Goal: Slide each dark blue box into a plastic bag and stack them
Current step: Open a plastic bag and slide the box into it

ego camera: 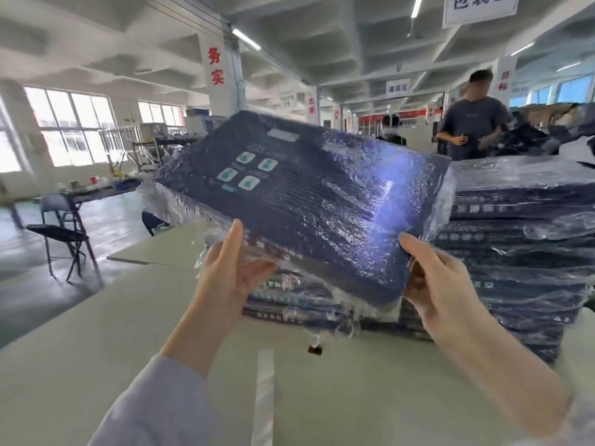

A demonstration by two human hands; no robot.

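Note:
A flat dark blue box (309, 201) wrapped in a crinkled clear plastic bag (167, 201) is held up in the air, tilted, over the table. My left hand (231, 275) grips its near left edge, thumb on top and fingers under. My right hand (434, 278) grips the near right corner the same way. Loose bag plastic hangs off the left end and below the near edge. A tall stack of bagged dark blue boxes (521, 252) stands on the right of the table, and a lower stack (289, 300) lies under the held box.
The pale green table (128, 349) spreads in front of me, with a strip of white tape (265, 381) and a small dark scrap (315, 349) on it. A folding chair (61, 226) stands at the left. A person in a dark shirt (473, 123) stands behind the stack.

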